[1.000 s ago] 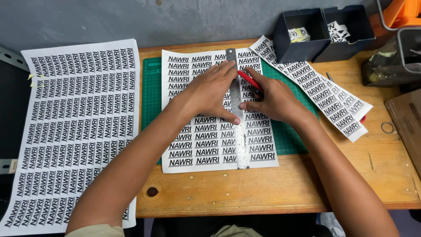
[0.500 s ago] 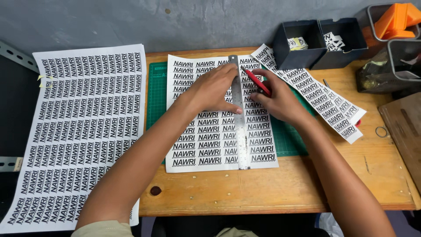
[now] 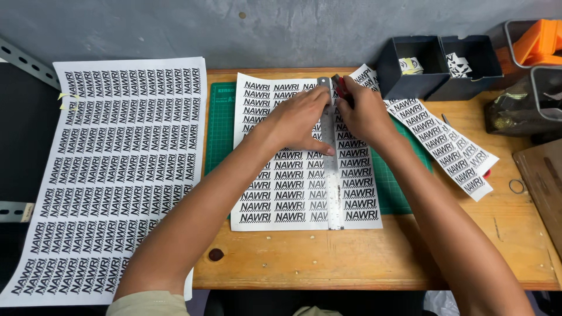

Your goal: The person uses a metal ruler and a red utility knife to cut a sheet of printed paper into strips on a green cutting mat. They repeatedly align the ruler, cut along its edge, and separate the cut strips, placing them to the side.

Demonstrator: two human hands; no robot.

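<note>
Head view: left hand (image 3: 300, 120) presses flat on the ruler (image 3: 331, 169) (stiff, likely slippery) over the thin sheet (image 3: 281, 187); right hand (image 3: 362, 112) pinches a red cutter (image 3: 340, 85).

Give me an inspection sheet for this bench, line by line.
Surface: wooden table with a green cutting mat on it.
Job's things: printed label sheet on the mat; steel ruler lying lengthwise on it; red knife at the ruler's far end.
Clutter: cut label strips, two dark bins, a small ring, a large printed sheet at the left.
Grippers: left hand presses on the ruler; right hand holds the knife.
Cables: nothing seen.
Surroundings: grey wall, orange object in a bin at the right.
</note>
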